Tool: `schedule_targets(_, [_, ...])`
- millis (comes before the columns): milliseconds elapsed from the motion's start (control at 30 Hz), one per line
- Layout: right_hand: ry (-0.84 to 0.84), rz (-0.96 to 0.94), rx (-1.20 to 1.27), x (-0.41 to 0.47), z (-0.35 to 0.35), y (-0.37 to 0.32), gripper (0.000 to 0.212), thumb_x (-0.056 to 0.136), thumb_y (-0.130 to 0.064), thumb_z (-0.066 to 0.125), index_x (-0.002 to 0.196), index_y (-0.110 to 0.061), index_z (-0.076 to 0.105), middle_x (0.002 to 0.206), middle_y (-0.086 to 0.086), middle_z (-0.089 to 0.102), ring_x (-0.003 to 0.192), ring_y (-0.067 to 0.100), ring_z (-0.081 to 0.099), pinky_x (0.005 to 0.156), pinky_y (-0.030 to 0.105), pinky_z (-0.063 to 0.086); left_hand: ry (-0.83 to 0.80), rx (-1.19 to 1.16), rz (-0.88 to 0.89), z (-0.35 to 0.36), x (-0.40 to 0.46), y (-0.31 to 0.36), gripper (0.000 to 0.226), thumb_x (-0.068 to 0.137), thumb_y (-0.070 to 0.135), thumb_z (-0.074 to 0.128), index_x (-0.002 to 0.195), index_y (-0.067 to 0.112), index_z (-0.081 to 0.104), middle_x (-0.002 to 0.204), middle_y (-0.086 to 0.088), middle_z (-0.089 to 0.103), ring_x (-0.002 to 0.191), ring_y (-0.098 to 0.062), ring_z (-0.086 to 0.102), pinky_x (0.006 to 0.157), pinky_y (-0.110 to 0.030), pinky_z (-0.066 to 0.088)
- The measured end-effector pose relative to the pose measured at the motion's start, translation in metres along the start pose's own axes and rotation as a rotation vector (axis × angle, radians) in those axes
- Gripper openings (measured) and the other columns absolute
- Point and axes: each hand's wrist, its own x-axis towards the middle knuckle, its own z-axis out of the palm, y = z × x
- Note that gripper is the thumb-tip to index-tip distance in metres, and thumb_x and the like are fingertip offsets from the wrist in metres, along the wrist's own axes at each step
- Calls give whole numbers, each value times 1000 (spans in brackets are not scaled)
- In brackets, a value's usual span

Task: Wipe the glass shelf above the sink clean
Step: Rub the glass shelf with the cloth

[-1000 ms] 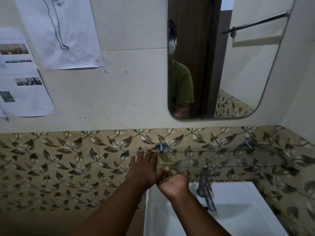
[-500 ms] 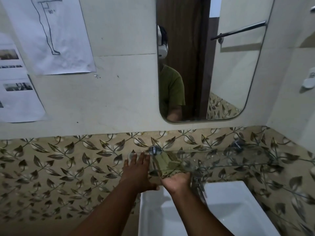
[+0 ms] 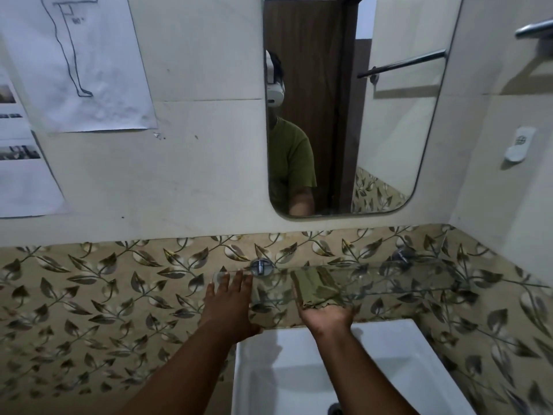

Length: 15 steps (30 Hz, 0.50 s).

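Observation:
The clear glass shelf runs along the leaf-patterned tiles above the white sink. My left hand lies flat with its fingers apart on the shelf's left end, beside a chrome bracket. My right hand is turned palm up at the shelf's front edge, left of the middle. It holds a folded green cloth against the glass. The cloth hides its fingers. I cannot tell for sure whether the cloth is above or below the glass.
A mirror hangs above the shelf and reflects a person. Paper sheets are stuck to the wall on the left. The right wall carries a white holder and a towel bar. A second bracket holds the shelf's right part.
My right hand has slid to the right along the shelf with the cloth and now stands apart from my left hand. The left hand stays at the shelf's left end.

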Motion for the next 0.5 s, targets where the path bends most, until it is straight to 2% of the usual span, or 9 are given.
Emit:
schedule_targets(133, [-136,59,-32,-1,7,13,79,92,-68,36,142,-10,54,144,25,54,131,47,50,116,60,30,19,-2,-8,-1,1,-2,125,67,76,65,154,25,-9,165,-4,-7,150,-32,-8,118,-58,3])
schedule_targets(233, [-184,63,-115,-6,-9,7,79,93,-66,34,140,-6,56,137,29,58,125,52,55,116,63,29,27,-6,-3,1,0,-2,125,67,75,65,154,25,-9,165,-4,-7,150,-32,-8,119,-57,2])
schedule_targets(300, [-155,36,-115,-8,-24,-5,82,94,-66,30,140,-3,55,138,30,57,127,52,53,114,63,31,22,-6,1,0,-1,0,124,69,74,65,154,25,-10,165,-3,-9,149,-31,-10,119,-56,0])
schedule_targets(367, [-37,18,-68,-13,-30,-22,83,94,-68,24,133,-3,60,134,32,59,126,51,53,112,63,34,24,-5,-2,-1,-1,0,123,70,74,64,154,25,-11,165,-3,-10,149,-31,-11,119,-56,-1])
schedule_targets(433, [52,-59,-70,-17,-29,-32,66,98,-60,30,109,-8,69,126,34,60,111,51,57,112,55,37,28,-2,-7,-2,-1,-1,122,70,74,63,154,25,-11,165,-3,-10,149,-31,-11,119,-56,-1])
schedule_targets(467, [28,-50,-39,-18,-24,-35,48,102,-47,40,95,-9,68,125,34,59,96,46,58,108,46,43,29,-1,-9,-2,-1,-2,122,70,74,63,154,25,-11,165,-3,-9,149,-31,-11,119,-56,-1])
schedule_targets(500, [45,-31,17,-25,-12,-36,33,103,-33,47,93,-7,65,125,32,58,87,39,57,98,37,50,28,-1,-9,-2,-1,-1,122,70,74,63,154,25,-10,165,-3,-9,149,-31,-11,119,-56,-1])
